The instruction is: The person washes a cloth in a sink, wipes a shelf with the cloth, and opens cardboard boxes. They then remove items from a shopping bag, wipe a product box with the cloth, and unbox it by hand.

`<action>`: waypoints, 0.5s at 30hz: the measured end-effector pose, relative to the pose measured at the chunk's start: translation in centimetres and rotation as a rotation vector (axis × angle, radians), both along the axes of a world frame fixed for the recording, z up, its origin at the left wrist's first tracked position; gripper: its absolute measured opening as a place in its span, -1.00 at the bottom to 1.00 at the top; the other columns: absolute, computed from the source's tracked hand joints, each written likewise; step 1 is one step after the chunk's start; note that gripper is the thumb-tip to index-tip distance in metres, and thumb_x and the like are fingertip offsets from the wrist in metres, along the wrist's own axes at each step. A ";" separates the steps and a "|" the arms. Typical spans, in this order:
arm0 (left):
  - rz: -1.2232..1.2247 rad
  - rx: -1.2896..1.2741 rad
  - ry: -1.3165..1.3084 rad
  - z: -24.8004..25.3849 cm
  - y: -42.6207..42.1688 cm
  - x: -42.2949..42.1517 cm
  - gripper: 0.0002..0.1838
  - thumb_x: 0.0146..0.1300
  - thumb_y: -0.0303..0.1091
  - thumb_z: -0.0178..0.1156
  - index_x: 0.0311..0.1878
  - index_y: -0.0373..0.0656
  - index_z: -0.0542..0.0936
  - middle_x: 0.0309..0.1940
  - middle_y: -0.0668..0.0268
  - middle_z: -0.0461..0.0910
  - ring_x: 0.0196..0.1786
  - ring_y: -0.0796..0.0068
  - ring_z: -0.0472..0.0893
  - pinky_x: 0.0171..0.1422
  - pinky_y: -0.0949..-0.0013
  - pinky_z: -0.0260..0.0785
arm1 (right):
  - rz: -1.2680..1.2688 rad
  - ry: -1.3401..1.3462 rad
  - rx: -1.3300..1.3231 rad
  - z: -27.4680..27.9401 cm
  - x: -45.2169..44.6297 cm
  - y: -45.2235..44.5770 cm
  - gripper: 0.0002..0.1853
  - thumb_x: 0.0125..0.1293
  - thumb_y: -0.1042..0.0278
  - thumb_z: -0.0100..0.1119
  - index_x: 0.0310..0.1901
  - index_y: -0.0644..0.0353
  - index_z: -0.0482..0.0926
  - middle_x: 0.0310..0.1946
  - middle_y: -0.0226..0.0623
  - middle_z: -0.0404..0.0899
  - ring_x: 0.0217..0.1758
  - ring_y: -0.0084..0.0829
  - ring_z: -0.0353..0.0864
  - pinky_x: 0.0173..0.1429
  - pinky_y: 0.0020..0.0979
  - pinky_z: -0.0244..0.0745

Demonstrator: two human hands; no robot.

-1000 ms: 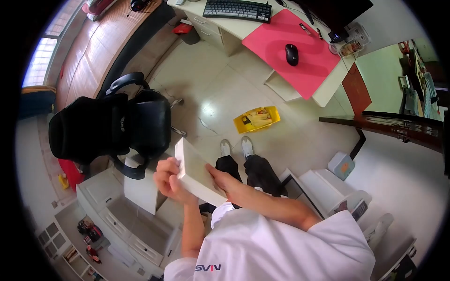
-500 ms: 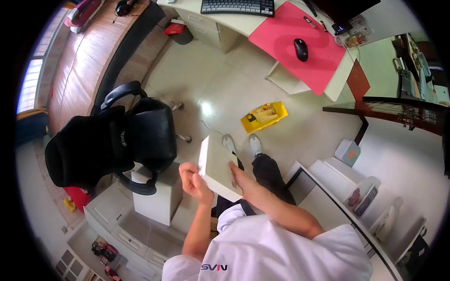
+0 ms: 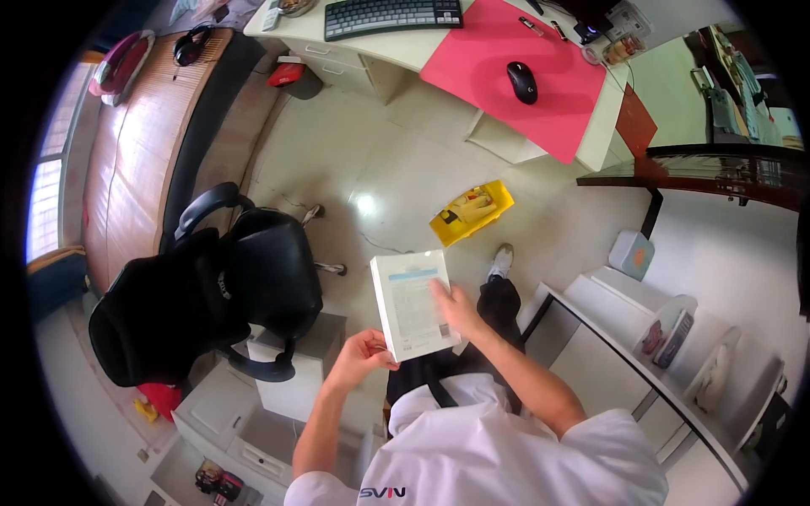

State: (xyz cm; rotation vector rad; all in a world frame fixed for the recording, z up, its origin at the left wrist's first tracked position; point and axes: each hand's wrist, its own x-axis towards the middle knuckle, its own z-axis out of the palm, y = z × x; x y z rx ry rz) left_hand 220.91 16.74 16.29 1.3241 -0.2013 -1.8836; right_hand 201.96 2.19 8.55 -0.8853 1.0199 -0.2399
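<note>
In front of my body is a flat white box (image 3: 412, 308), its broad face turned up toward me with a light-blue strip and fine print too small to read. My right hand (image 3: 457, 310) grips its right side, with a digit lying over the printed face. At the lower left corner, my left hand (image 3: 368, 352) is closed with curled fingers that pinch the box's edge. Part of the left fingers is hidden by the box. Beyond the box, a yellow bin (image 3: 472, 212) with pale items in it sits on the floor.
A black office chair (image 3: 261, 261) stands at the left. Ahead is a white desk (image 3: 396, 35) with a keyboard (image 3: 392, 17), a pink mat (image 3: 553, 110) and a black mouse (image 3: 522, 82). A white cabinet (image 3: 582, 367) stands at the right, and a waste bin (image 3: 295, 80) by the desk.
The box has turned from edge-on to showing its printed face. My left hand has moved down to its lower corner. The view has shifted, and one shoe is now hidden.
</note>
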 end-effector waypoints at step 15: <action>-0.093 0.200 0.076 -12.0 -7.6 -14.5 -0.73 0.10 -0.74 0.05 -0.12 -0.28 0.48 -0.26 0.20 0.60 -0.23 0.40 0.65 -0.12 0.37 0.56 | -0.017 0.110 0.290 -10.3 -14.4 -5.1 -0.50 0.48 0.02 -0.12 0.05 0.40 0.46 -0.13 -0.28 0.59 -0.09 -0.55 0.52 0.06 -0.46 0.42</action>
